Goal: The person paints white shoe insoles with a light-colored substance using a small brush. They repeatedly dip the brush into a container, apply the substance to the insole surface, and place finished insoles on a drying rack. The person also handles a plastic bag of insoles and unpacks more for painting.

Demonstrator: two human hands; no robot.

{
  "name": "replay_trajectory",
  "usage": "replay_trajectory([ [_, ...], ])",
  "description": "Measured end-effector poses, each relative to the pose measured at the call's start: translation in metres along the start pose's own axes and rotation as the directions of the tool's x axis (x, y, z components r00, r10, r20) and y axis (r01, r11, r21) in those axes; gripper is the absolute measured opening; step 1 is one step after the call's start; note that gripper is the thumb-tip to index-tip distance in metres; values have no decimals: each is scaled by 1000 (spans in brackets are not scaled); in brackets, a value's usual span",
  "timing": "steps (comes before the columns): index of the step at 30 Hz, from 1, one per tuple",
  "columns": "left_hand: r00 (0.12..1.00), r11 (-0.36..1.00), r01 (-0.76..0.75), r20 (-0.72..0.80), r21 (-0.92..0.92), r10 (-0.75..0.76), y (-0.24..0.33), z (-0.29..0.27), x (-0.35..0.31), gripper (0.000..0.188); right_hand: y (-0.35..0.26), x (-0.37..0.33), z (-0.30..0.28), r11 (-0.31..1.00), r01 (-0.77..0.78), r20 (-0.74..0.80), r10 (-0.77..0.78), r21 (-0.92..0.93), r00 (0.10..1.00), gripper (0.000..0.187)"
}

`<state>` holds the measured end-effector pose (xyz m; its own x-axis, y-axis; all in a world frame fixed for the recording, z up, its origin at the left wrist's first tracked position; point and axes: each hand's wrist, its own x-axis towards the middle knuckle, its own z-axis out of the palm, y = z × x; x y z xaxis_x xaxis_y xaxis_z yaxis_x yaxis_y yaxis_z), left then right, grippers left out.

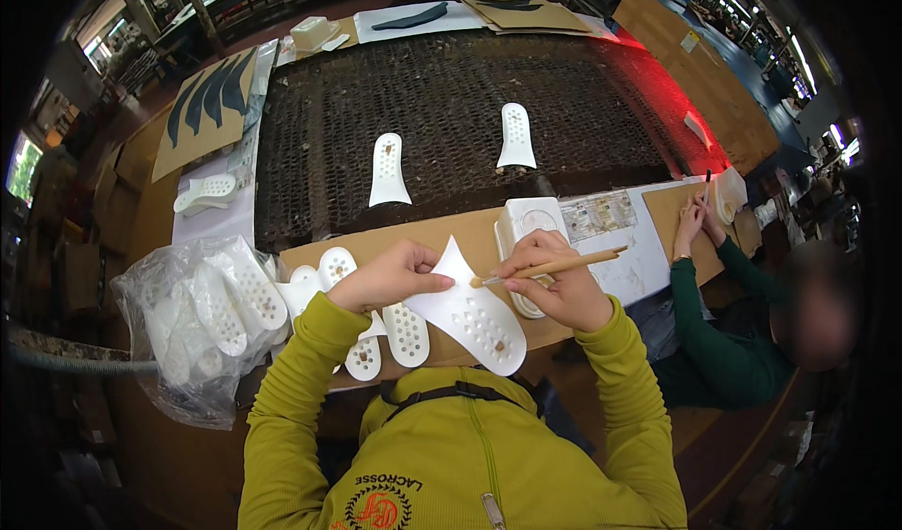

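In front of me, my left hand point(399, 276) pinches the edge of a white perforated insole point(484, 328), which hangs tilted over the table's near edge. A cluster of holes dots its rounded end. With my right hand point(559, 281) I grip a wooden-handled brush point(573, 262), its tip at the insole's surface. Just beyond that hand is a white plastic tub point(529, 218). Several more white insoles point(407, 335) lie on the cardboard under and beside my left forearm. Left of them, a clear plastic bag point(188, 314) holds several others.
Two white insoles, one left point(387, 168) and one right point(516, 137), lie on a dark mesh conveyor point(442, 98). Dark curved pieces rest on cardboard point(178, 149) at the left. On my right, a co-worker in a green sleeve point(691, 314) works at the same table. Red light falls at the far right.
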<state>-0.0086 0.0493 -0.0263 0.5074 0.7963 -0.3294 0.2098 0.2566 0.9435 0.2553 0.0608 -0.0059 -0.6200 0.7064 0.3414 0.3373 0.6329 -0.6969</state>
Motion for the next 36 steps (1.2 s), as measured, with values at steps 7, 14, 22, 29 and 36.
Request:
replay_trajectory([
  [7,997,988,5,-72,-155,-16,-5,-21,-8,29,-2,-7,-13,998,58,39,-59,10,998,14],
  [14,995,918,-17,-98,-397,-24,-16,-40,-11,29,-2,-19,-22,997,60,-16,-59,48,998,14],
  [22,968,882,-30,-234,-470,-91,-48,-45,-7,28,13,-53,-18,947,-210,-91,238,243,967,9],
  [29,936,800,99,-217,-591,-277,-97,-41,-11,31,85,-97,18,833,-459,-354,549,310,757,15],
  [36,918,703,89,-216,-706,-332,-121,-33,-23,27,106,-122,52,841,-531,-306,535,107,787,15],
])
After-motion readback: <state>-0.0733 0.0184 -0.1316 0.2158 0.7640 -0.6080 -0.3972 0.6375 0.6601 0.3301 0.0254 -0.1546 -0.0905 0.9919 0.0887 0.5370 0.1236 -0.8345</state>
